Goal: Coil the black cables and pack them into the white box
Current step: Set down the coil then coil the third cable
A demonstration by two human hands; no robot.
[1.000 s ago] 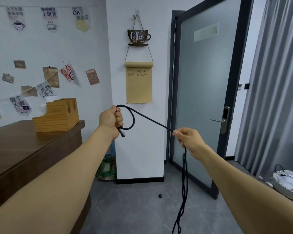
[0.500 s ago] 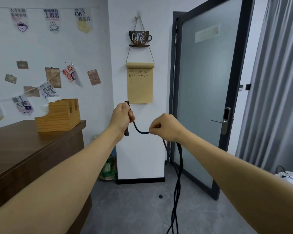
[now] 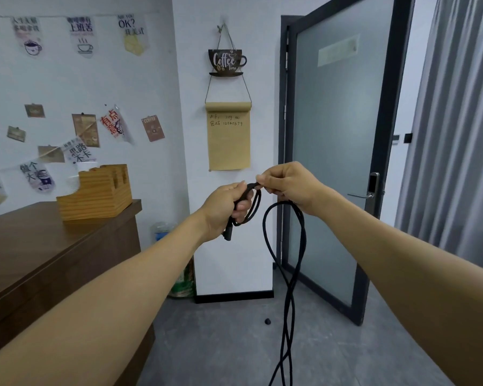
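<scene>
A black cable (image 3: 287,288) hangs in front of me, its long strands crossing as they fall to the bottom edge. My left hand (image 3: 225,208) grips a small coil of it, with the plug end sticking out below the fist. My right hand (image 3: 289,186) pinches the cable right beside the left hand, at the top of the coil. A big loose loop hangs under my right wrist. No white box is in view.
A brown wooden counter (image 3: 39,254) stands at the left with a wooden organiser (image 3: 95,196) on it. Ahead is a white wall column, and a frosted glass door (image 3: 338,162) stands to its right. Grey curtains (image 3: 457,135) hang far right. A small black doorstop (image 3: 267,321) sits on the grey floor.
My right hand has come in from the right to meet the left hand, bringing another turn of cable onto the coil. The taut stretch between the hands is gone and a loop now hangs.
</scene>
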